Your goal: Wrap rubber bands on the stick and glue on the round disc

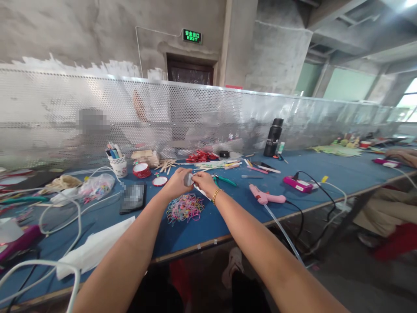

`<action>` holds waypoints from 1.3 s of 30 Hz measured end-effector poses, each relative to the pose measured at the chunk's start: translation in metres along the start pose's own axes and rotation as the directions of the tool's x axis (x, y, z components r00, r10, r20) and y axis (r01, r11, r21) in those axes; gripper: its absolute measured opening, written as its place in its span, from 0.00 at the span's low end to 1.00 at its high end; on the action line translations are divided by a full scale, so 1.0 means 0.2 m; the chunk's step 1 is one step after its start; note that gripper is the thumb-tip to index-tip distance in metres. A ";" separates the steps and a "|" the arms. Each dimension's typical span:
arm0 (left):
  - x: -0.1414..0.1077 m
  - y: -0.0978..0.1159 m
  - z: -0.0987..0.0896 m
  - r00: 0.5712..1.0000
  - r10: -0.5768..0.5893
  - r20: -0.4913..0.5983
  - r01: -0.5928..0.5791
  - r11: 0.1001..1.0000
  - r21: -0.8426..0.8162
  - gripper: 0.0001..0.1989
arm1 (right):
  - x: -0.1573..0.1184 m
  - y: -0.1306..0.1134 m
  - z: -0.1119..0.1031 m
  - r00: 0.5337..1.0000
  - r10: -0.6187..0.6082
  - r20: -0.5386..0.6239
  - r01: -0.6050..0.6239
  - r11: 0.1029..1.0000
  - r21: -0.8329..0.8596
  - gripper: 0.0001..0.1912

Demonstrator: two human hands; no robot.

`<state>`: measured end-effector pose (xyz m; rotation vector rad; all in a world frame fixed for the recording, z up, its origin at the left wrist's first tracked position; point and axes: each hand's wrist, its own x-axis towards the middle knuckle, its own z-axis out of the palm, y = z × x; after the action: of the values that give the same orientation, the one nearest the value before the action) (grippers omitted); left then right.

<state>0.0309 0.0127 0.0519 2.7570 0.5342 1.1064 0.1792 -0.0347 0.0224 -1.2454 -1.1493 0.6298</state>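
My left hand (177, 182) is closed around the edge of a small round silvery-grey disc (188, 179), perhaps a mirror. The fingers of my right hand (205, 182) are pinched together at the disc's right side; whether they grip the disc or something smaller is hidden. A white strip (202, 191) shows just under my right hand. Below both hands lies a pile of colourful rubber bands (185, 208). Beyond my right hand are green-handled pliers (225, 180). A small red-rimmed round piece (160, 181) rests left of my left hand.
A pink glue gun (265, 195) lies right, its glue stick over the table edge. Left are a phone (133, 198), white cables, a cup of pens (118, 165) and white paper (94, 248). A black bottle (273, 138) stands behind. Another person's legs (381, 208) show right.
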 end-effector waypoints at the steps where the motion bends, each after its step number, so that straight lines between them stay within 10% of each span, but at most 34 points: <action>1: 0.00 0.00 0.00 1.000 -0.001 0.003 0.001 1.000 -0.003 0.31 | 0.00 0.00 0.00 1.000 0.004 -0.002 -0.004 1.000 -0.003 0.07; 16: -0.01 -0.11 0.01 0.989 -0.146 0.024 0.147 0.985 -0.092 0.33 | -0.01 -0.07 -0.03 0.983 0.181 0.002 -0.177 0.961 0.212 0.09; 21: -0.02 -0.10 -0.05 0.883 -0.470 -0.009 0.455 0.859 -0.235 0.15 | 0.00 -0.07 -0.04 0.981 0.186 -0.048 -0.170 0.956 0.239 0.08; 30: 0.00 -0.01 -0.04 0.736 -0.667 0.119 0.604 0.568 -0.559 0.26 | 0.00 -0.07 -0.04 0.979 0.179 -0.099 -0.151 0.960 0.236 0.08; 39: -0.02 0.02 -0.03 0.798 -0.515 0.312 0.587 0.550 -0.594 0.14 | -0.01 -0.08 -0.03 0.977 0.182 -0.108 -0.151 0.957 0.247 0.06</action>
<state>0.0253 0.0073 0.0546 1.7937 0.7434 0.7704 0.1807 -0.0439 0.0380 -1.1663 -0.8391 0.7772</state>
